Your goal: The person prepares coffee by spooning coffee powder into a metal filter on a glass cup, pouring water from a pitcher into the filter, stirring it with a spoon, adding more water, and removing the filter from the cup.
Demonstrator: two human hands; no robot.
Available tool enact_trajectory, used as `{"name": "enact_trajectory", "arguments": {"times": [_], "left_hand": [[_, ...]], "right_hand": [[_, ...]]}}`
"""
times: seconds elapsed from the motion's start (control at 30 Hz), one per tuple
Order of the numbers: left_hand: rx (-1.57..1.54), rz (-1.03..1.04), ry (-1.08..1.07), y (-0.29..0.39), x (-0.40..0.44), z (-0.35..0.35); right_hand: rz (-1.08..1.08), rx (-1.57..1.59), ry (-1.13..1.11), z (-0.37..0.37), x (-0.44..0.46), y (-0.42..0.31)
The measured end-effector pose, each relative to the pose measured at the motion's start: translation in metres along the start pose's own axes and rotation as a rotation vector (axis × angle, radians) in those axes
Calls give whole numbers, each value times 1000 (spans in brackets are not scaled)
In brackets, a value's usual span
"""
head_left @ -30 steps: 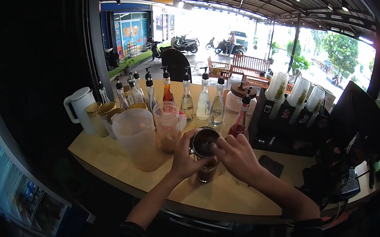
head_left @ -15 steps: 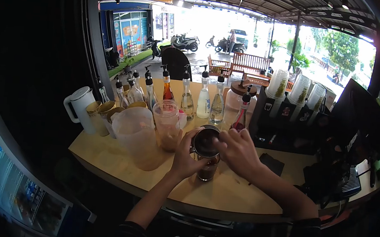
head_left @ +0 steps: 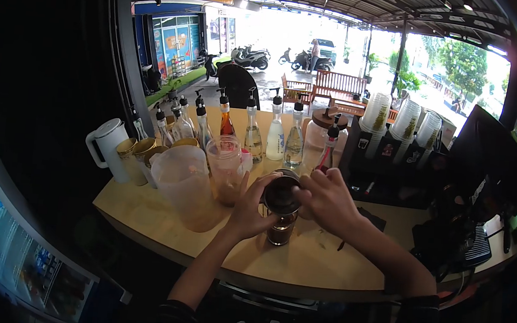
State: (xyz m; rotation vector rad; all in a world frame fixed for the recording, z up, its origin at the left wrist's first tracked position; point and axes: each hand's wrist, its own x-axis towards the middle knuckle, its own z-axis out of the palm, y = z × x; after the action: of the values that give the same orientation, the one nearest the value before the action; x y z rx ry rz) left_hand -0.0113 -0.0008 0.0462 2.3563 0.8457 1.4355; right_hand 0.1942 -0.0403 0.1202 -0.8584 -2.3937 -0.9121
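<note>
My left hand (head_left: 250,210) is wrapped round the side of a round metal cup (head_left: 283,192), whose dark opening faces me. Below the cup, a clear glass (head_left: 280,233) with dark brown contents stands on the counter. The cup covers the upper part of the glass, and I cannot tell whether the two touch. My right hand (head_left: 328,199) is at the cup's right rim, its fingers closed in a pinch. What they hold, if anything, is too blurred to make out.
On the counter's left stand a frosted plastic pitcher (head_left: 178,182), a clear plastic jar (head_left: 224,174) and a white jug (head_left: 110,142). Pump bottles (head_left: 253,137) line the back. Stacked plastic cups (head_left: 403,120) fill a black holder (head_left: 386,173) at right, beside a dark monitor (head_left: 477,156).
Both hands stay at the cup, with the right hand shifted very slightly. The whole view has moved a little. The glass remains under the cup.
</note>
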Motion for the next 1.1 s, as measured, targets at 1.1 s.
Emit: {"name": "enact_trajectory", "arguments": {"times": [1.1], "left_hand": [[-166,-178,-22,-8,-8,5]], "right_hand": [[913,680,-390,90,-147,-54]]}}
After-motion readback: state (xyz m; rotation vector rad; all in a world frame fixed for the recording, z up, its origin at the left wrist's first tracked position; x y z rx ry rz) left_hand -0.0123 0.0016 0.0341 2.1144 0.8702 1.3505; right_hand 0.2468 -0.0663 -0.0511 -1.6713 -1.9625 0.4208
